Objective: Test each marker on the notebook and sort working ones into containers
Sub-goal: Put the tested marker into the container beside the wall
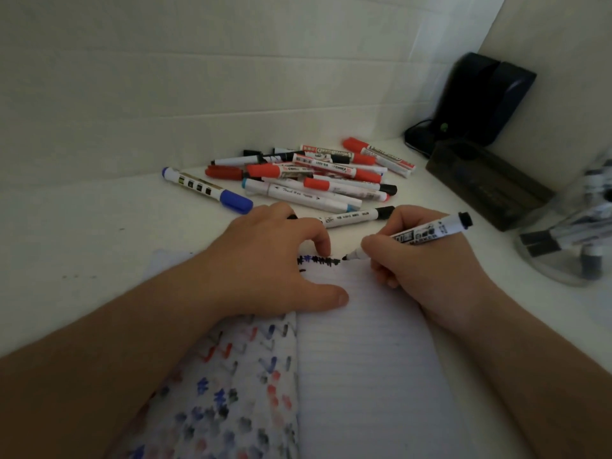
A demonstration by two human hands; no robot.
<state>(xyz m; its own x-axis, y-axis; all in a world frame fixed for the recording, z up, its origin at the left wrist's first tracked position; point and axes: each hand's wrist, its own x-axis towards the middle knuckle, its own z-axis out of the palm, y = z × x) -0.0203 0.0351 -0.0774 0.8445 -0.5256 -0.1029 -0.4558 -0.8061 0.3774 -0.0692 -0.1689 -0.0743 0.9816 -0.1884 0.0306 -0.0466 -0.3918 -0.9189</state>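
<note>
Head view: right hand grips black marker, tip on notebook top line, testing ink. Left hand rests on notebook, fingers loosely bent, steadying page. Untested pile beyond notebook.

"MARKER" in black capitals along white barrel of black-tipped marker, right of centre of frame; other print on same barrel too blurred to read. Cursive "Touch" at start of script on white marker with light-blue ends, centre of frame; following word unclear. Small print and barcode-like blocks on red-capped markers in pile, upper centre: illegible. Four dark squares on blue-capped marker, left of pile: no readable characters.
</note>
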